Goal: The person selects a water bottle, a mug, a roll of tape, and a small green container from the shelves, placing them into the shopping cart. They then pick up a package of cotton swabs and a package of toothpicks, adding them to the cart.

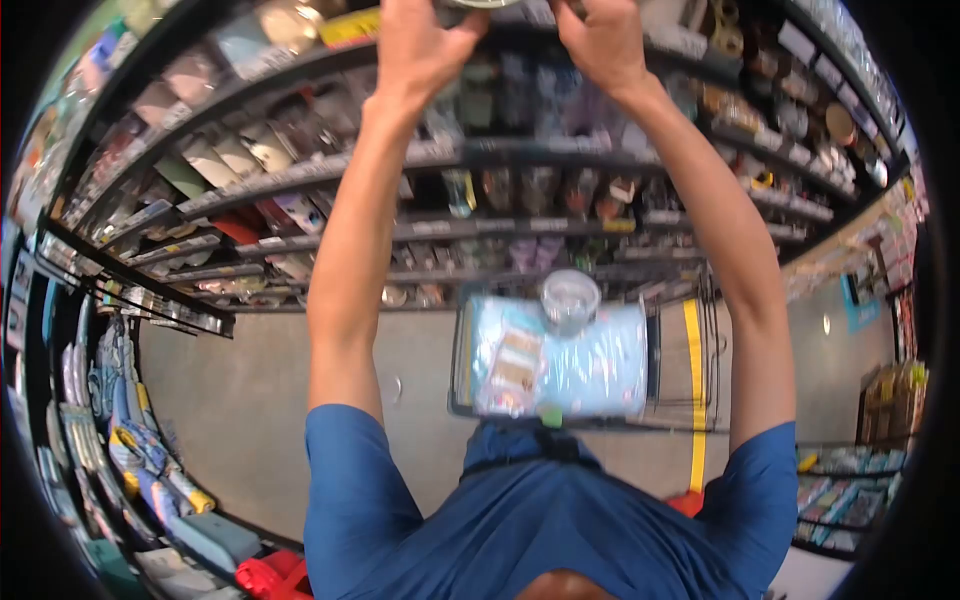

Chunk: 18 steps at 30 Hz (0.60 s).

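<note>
Just past the blue shirt (550, 510), a basket (654, 360) of wrapped packs (605, 370) topped by a clear tub (571, 300) blocks the lower shelves (540, 153). Farther up — cropped — a round object (484, 3) meets the left hand (432, 45); I cannot tell either grip, the right hand's (605, 45) included.

Shelves (520, 150) ahead, held item (484, 3) before them, basket (653, 355) below, packages (610, 370) in basket, container (571, 300) on packages

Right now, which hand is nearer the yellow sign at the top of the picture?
Left. In the picture, the left hand is just to the right of the yellow sign; the right hand is well farther right.
</note>
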{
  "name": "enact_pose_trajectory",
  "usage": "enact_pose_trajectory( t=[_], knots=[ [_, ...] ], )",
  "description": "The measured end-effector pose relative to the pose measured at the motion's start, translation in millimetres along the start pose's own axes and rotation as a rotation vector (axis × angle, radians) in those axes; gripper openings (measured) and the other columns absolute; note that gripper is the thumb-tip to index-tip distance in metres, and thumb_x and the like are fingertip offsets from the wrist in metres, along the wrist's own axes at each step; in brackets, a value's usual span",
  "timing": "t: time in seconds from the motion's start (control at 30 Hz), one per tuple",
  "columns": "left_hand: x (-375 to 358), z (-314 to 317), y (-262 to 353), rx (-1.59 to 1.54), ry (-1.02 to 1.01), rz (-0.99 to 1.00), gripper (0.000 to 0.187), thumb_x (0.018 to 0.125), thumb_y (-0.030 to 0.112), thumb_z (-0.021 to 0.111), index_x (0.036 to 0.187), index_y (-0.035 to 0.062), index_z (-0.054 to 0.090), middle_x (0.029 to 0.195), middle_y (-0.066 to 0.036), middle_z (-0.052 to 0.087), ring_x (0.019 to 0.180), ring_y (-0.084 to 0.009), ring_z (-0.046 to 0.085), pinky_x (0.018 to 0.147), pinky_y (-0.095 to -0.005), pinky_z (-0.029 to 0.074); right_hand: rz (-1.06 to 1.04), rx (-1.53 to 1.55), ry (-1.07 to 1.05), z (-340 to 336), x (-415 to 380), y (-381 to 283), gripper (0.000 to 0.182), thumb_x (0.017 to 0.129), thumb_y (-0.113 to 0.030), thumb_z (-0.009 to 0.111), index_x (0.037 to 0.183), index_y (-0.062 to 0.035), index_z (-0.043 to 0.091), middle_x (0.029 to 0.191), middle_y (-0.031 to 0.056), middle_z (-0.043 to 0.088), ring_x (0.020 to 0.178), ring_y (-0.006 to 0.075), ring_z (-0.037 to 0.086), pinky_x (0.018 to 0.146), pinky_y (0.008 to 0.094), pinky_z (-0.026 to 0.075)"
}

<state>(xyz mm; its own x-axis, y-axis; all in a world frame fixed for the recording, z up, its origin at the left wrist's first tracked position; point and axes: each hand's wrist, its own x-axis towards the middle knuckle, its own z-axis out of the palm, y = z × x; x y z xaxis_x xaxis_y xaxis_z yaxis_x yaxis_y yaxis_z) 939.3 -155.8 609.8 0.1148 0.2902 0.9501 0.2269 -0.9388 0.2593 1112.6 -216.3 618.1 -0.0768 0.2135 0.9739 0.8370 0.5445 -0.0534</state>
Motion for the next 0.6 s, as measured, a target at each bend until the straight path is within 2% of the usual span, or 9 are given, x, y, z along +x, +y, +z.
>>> enact_pose_trajectory(
  t=[0.03, 0.1, 0.17, 0.2, 0.27, 0.33, 0.4, 0.5, 0.6],
  knots=[
    [-16.2, 1.6, 12.3, -0.017, 0.095, 0.125, 0.065, 0.072, 0.005, 0.074, 0.128, -0.0011, 0.042, 0.116, -0.02, 0.054, 0.108, -0.0327, 0.054, 0.092, -0.0365, 0.043, 0.008, 0.052, 0.072, -7.5, -12.7, -13.2, 0.025, 0.078, -0.008, 0.062, 0.102, -0.004, 0.066, 0.088, 0.0215, 0.065, 0.082, 0.0358, 0.065, 0.071, 0.0423, 0.052],
    [-64.7, 3.8, 32.2, 0.199, 0.063, 0.177, 0.078, 0.065, 0.019, 0.082, 0.129, 0.0016, 0.041, 0.119, -0.018, 0.054, 0.11, -0.033, 0.055, 0.092, -0.0385, 0.045, 0.053, -0.249, -0.088, -36.2, -72.6, -13.2, 0.024, 0.078, -0.003, 0.061, 0.101, -0.0064, 0.066, 0.091, 0.0183, 0.066, 0.085, 0.0343, 0.064, 0.069, 0.0376, 0.053],
    [-135.3, 13.4, 56.9, -0.077, 0.044, 0.042, 0.083, 0.065, 0.015, 0.081, 0.134, -0.001, 0.038, 0.124, -0.019, 0.05, 0.115, -0.0343, 0.049, 0.096, -0.0421, 0.04, 0.067, -0.02, -0.045, -64.7, -128.1, -46.6, 0.029, 0.074, 0.003, 0.062, 0.101, -0.0049, 0.066, 0.096, 0.0154, 0.067, 0.087, 0.0316, 0.066, 0.073, 0.0348, 0.054],
    [-173.3, 13.9, 75.0, -0.078, -0.069, -0.047, 0.085, 0.065, 0.013, 0.08, 0.135, -0.004, 0.036, 0.127, -0.022, 0.048, 0.119, -0.037, 0.046, 0.101, -0.0436, 0.036, 0.175, -0.01, -0.152, -82.0, -169.4, -58.3, 0.035, 0.071, 0.008, 0.061, 0.103, -0.004, 0.067, 0.099, 0.0142, 0.068, 0.091, 0.0302, 0.066, 0.079, 0.0357, 0.054],
    [-261.8, 21.5, 97.7, -0.116, -0.314, -0.275, 0.083, 0.064, 0.012, 0.077, 0.135, -0.0047, 0.035, 0.132, -0.024, 0.044, 0.124, -0.0378, 0.041, 0.106, -0.0439, 0.032, 0.444, -0.067, -0.33, -111.2, -271.3, -78.5, 0.032, 0.074, 0.004, 0.063, 0.105, -0.0015, 0.065, 0.101, 0.0175, 0.067, 0.095, 0.032, 0.066, 0.083, 0.0384, 0.052],
    [-350.6, 37.0, 122.9, -0.209, -0.563, -0.63, 0.081, 0.065, 0.008, 0.074, 0.134, -0.0036, 0.034, 0.127, -0.026, 0.045, 0.118, -0.0422, 0.042, 0.103, -0.0466, 0.033, 0.783, -0.103, -0.466, -136.7, -381.4, -104.9, 0.03, 0.079, -0.002, 0.063, 0.109, 0.0005, 0.062, 0.099, 0.0201, 0.066, 0.091, 0.0353, 0.065, 0.079, 0.0381, 0.052],
    [-435.3, 54.0, 129.4, -0.265, -0.815, -0.741, 0.081, 0.064, 0.009, 0.074, 0.133, -0.0035, 0.033, 0.125, -0.026, 0.045, 0.117, -0.0439, 0.042, 0.102, -0.0469, 0.033, 1.121, -0.025, -0.559, -152.3, -451.3, -133.9, 0.025, 0.083, -0.004, 0.063, 0.107, 0.0023, 0.062, 0.09, 0.021, 0.065, 0.079, 0.0329, 0.065, 0.068, 0.0374, 0.05],
    [-524.4, 77.7, 120.4, -0.356, -1.009, -0.859, 0.081, 0.066, 0.01, 0.074, 0.133, -0.0038, 0.031, 0.123, -0.027, 0.046, 0.115, -0.0452, 0.043, 0.1, -0.0479, 0.036, 1.382, 0.008, -0.67, -159.5, -507.2, -146.1, 0.025, 0.081, -0.005, 0.065, 0.104, 0.0043, 0.062, 0.088, 0.022, 0.065, 0.075, 0.0316, 0.065, 0.065, 0.0365, 0.05],
    [-558.0, 95.6, 103.3, -0.288, -1.079, -0.876, 0.082, 0.067, 0.014, 0.074, 0.134, -0.0044, 0.03, 0.124, -0.028, 0.046, 0.116, -0.0454, 0.045, 0.1, -0.0465, 0.038, 1.415, -0.005, -0.688, -150.2, -540.6, -133.9, 0.033, 0.079, -0.008, 0.067, 0.11, 0.0027, 0.06, 0.092, 0.0233, 0.065, 0.081, 0.0338, 0.065, 0.069, 0.0383, 0.05]
  ],
)
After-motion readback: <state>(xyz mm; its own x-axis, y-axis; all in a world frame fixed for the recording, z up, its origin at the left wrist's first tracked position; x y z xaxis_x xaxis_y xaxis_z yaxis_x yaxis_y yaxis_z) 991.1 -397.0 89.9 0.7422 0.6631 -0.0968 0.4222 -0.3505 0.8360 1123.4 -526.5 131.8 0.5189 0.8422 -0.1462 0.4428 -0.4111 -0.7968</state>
